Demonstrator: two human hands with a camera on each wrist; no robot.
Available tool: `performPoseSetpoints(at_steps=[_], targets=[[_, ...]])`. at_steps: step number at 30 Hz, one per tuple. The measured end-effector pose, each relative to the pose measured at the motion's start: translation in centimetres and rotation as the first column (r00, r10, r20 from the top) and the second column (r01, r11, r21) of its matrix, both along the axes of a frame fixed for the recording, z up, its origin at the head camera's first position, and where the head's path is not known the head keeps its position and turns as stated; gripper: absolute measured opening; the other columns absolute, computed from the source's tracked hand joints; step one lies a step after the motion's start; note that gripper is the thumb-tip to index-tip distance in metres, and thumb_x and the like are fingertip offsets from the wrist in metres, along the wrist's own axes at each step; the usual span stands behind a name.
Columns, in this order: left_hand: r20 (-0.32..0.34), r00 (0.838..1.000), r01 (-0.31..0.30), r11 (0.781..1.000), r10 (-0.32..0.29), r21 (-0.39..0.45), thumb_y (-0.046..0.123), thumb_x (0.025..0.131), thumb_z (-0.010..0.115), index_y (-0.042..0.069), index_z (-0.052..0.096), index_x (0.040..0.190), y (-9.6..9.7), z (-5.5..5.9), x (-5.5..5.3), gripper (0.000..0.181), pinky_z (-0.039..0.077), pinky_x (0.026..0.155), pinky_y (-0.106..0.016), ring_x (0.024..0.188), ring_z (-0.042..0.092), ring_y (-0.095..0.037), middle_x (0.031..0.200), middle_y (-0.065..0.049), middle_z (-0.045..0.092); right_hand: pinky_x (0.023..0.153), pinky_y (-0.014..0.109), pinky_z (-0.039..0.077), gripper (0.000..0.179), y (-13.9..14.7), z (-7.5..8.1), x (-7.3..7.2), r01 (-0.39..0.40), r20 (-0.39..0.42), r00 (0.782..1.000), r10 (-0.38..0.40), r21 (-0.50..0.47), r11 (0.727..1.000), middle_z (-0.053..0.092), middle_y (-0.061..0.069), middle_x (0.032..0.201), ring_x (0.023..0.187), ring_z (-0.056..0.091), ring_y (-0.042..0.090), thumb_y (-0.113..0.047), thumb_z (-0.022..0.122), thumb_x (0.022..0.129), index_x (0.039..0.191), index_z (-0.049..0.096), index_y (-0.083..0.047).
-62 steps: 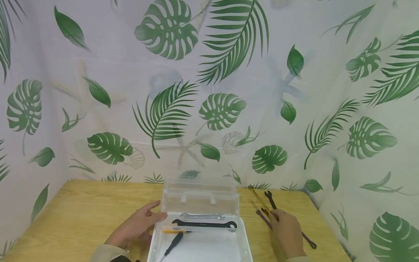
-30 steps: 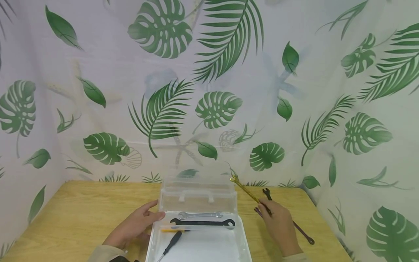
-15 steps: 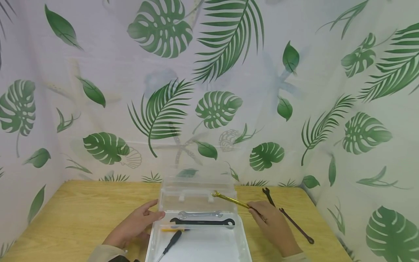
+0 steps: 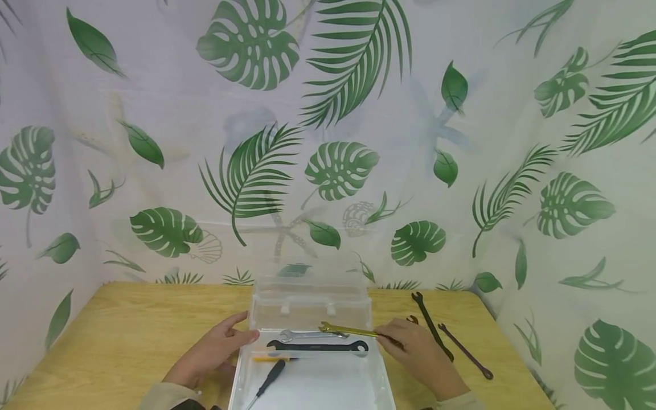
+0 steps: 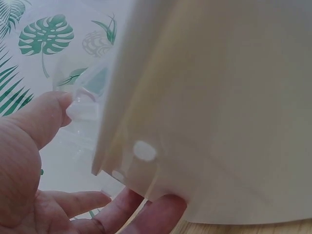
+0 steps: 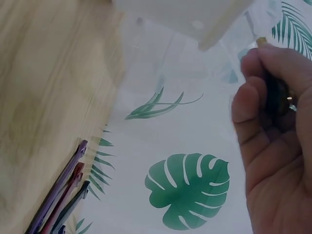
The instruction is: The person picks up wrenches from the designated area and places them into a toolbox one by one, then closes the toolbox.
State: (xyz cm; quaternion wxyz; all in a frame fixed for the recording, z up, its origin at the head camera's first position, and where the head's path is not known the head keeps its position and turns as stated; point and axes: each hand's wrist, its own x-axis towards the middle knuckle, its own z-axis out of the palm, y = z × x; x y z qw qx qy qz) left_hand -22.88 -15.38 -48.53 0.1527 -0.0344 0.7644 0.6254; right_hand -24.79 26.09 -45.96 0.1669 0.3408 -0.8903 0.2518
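My right hand (image 4: 416, 354) holds a gold wrench (image 4: 348, 330) near one end, its open jaw pointing left over the back of a clear-lidded white toolbox (image 4: 385, 393). In the right wrist view, the fingers curl round the wrench, mostly hiding it. My left hand (image 4: 217, 350) grips the toolbox's back left corner, thumb near the raised clear lid (image 4: 312, 314) and fingers against the wall in the left wrist view. Inside the box lie a silver wrench (image 4: 307, 336), a larger black wrench (image 4: 318, 347), a black-handled screwdriver (image 4: 271, 378) and an orange-handled tool (image 4: 266, 359).
To the right on the wooden table (image 4: 148, 324) lie a black wrench (image 4: 433, 328), a purple wrench (image 4: 466, 352) and a copper-red wrench (image 4: 412, 319), partly hidden by my right hand. A leaf-printed curtain (image 4: 328, 114) stands behind and at both sides.
My right hand has lifted the gold wrench from the right of the table and carried it left, then lowered it over the toolbox. The left hand keeps its place at the corner.
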Motion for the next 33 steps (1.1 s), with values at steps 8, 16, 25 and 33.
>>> performPoseSetpoints(at_steps=[8, 16, 25, 33], targets=[[-0.003, 1.000, -0.008, 1.000, 0.008, -0.001, 0.043, 0.097, 0.073, 0.008, 0.037, 0.158, 0.06, -0.03, 0.22, 0.080, 0.063, 0.076, -0.054, 0.106, 0.067, -0.030, 0.122, -0.020, 0.062, 0.060, 0.020, 0.049, 0.013, -0.56, 0.15, 0.04, 0.120, 0.182, 0.977, -0.110, -0.043, 0.992, 0.065, -0.012, 0.089, 0.071, 0.049, -0.001, -0.009, 0.080, 0.090, 0.102, 0.077, -0.013], [-0.012, 1.000, -0.007, 1.000, 0.007, 0.002, 0.042, 0.097, 0.072, 0.007, 0.036, 0.158, 0.23, 0.00, 0.47, 0.079, 0.063, 0.075, -0.054, 0.104, 0.068, -0.030, 0.120, -0.020, 0.061, 0.061, 0.021, 0.050, 0.010, -0.61, -0.35, -0.09, 0.182, 0.242, 0.957, -0.162, -0.061, 0.981, 0.070, -0.009, 0.092, 0.071, 0.052, 0.000, -0.015, 0.080, 0.091, 0.100, 0.078, -0.014], [-0.009, 1.000, -0.005, 1.000, 0.005, 0.011, 0.042, 0.097, 0.073, 0.008, 0.036, 0.158, 0.13, -0.25, 0.35, 0.079, 0.063, 0.076, -0.055, 0.105, 0.067, -0.030, 0.122, -0.021, 0.061, 0.060, 0.022, 0.050, 0.008, -0.44, -0.18, -0.02, 0.243, 0.206, 0.953, -0.220, -0.094, 0.965, 0.072, -0.011, 0.086, 0.070, 0.054, 0.000, -0.017, 0.083, 0.087, 0.095, 0.079, -0.017], [0.006, 1.000, -0.017, 1.000, 0.017, 0.018, 0.043, 0.096, 0.073, 0.009, 0.037, 0.158, 0.10, -0.38, 0.24, 0.080, 0.063, 0.076, -0.056, 0.107, 0.067, -0.031, 0.125, -0.021, 0.060, 0.062, 0.022, 0.053, 0.022, -0.80, -0.57, -0.15, 0.207, -0.142, 0.966, -0.217, -0.082, 0.975, 0.074, -0.013, 0.088, 0.077, 0.059, 0.002, -0.014, 0.091, 0.075, 0.094, 0.082, -0.020]])
